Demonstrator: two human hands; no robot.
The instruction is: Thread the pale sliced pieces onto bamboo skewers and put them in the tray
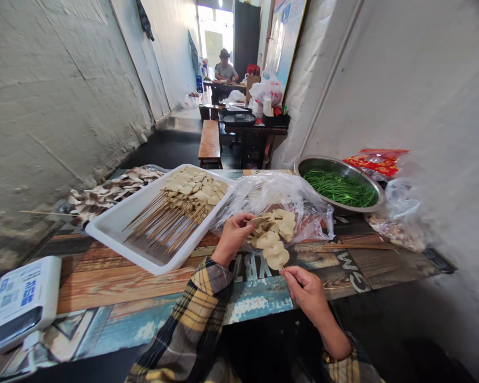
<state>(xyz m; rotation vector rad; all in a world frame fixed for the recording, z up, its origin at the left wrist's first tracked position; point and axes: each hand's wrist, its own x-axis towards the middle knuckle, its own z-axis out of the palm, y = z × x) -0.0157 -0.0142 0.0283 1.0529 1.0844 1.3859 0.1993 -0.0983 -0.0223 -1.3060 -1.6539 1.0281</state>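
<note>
My left hand (233,234) is closed in a pinch on a pale round slice (259,219) at the mouth of a clear plastic bag (271,199) full of the same slices. My right hand (303,287) is closed on the lower end of a thin bamboo skewer. Two or three pale slices (277,254) are threaded on that skewer just above the fingers. A white rectangular tray (115,223) to the left holds several finished skewers (179,207) of the same slices.
A second tray of skewered mushroom pieces (104,197) lies behind the white one. A steel bowl of green chives (339,187) stands at the right, with a red packet (377,159) and plastic bags beside it. Loose skewers (355,246) lie on the table. A white device (19,300) sits front left. A person (225,68) sits far back.
</note>
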